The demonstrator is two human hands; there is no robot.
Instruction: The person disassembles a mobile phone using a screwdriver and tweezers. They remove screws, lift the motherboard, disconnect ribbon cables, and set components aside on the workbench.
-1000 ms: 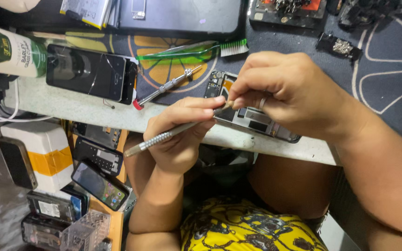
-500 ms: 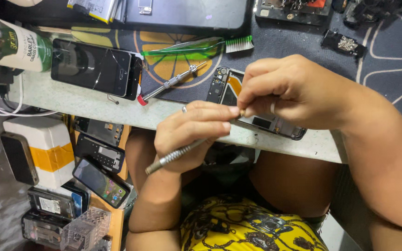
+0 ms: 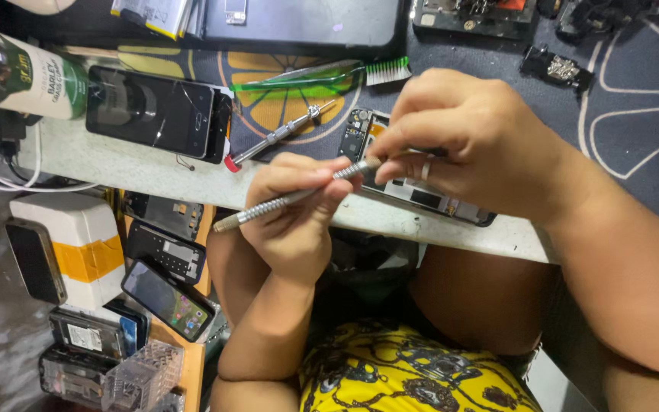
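Both hands' point(image 3: 299, 221) point(image 3: 474, 145) fingers pinch one metal screwdriver point(image 3: 291, 200) above an opened phone point(image 3: 421, 194).

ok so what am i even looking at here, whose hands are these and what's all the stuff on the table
This is one picture from a camera worn on a person's head, looking down at their own two bare hands and lap. The left hand grips a slim metal screwdriver by its ridged shaft. The right hand pinches its tip end, over an opened phone with its insides exposed, lying at the edge of the white worktop. Also there: a second screwdriver with a red end, a green toothbrush, a dark phone with a cracked screen and a bottle. More phones are stacked on a shelf below.
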